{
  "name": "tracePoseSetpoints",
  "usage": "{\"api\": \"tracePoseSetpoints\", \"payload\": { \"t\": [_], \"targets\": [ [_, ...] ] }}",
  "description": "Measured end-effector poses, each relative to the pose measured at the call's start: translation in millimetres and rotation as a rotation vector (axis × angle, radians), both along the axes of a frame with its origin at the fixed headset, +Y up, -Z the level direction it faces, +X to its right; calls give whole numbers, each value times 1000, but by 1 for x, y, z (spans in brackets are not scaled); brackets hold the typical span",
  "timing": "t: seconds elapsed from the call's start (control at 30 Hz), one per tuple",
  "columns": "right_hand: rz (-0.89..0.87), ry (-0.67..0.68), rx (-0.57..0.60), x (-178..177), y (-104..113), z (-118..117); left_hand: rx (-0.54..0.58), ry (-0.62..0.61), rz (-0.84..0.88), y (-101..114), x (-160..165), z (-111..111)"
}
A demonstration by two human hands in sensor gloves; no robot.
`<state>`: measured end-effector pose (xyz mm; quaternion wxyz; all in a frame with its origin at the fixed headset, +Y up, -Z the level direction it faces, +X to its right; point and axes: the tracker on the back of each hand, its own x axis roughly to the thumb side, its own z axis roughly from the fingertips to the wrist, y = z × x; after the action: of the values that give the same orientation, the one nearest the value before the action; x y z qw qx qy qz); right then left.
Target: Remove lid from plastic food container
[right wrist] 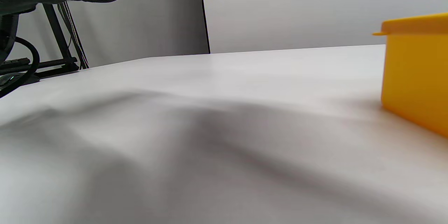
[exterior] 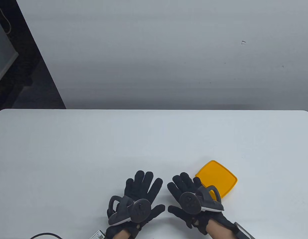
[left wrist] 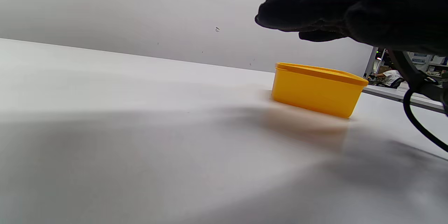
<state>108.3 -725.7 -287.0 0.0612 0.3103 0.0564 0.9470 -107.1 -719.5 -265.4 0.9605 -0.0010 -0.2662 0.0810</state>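
Observation:
A yellow plastic food container [exterior: 217, 178] with its yellow lid [left wrist: 320, 71] on sits on the white table, near the front right. My left hand [exterior: 141, 191] lies flat with fingers spread, empty, left of the container. My right hand [exterior: 185, 191] is also flat and open, empty, just left of the container, its tracker overlapping the container's near corner in the table view. The container shows in the left wrist view [left wrist: 315, 92] and at the right edge of the right wrist view [right wrist: 416, 73]. Neither hand touches it.
The white table [exterior: 94, 154] stretches wide to the left and back. A black cable [exterior: 44, 235] lies at the front left edge. A grey wall stands behind the table.

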Motion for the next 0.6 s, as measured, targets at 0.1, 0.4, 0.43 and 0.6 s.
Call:
{"api": "tracePoseSetpoints", "payload": {
  "t": [0.1, 0.4, 0.43, 0.6],
  "targets": [
    [-8, 2, -5, 0, 0, -1, 9, 8, 13, 1, -1, 0],
    [-88, -31, -23, 9, 5, -3, 27, 30, 29, 3, -4, 2],
    [-116, -38, -12, 11, 11, -2, 33, 33, 35, 4, -4, 3],
    [-227, -96, 57, 29, 38, -1, 42, 55, 52, 8, -8, 4]
  ]
}}
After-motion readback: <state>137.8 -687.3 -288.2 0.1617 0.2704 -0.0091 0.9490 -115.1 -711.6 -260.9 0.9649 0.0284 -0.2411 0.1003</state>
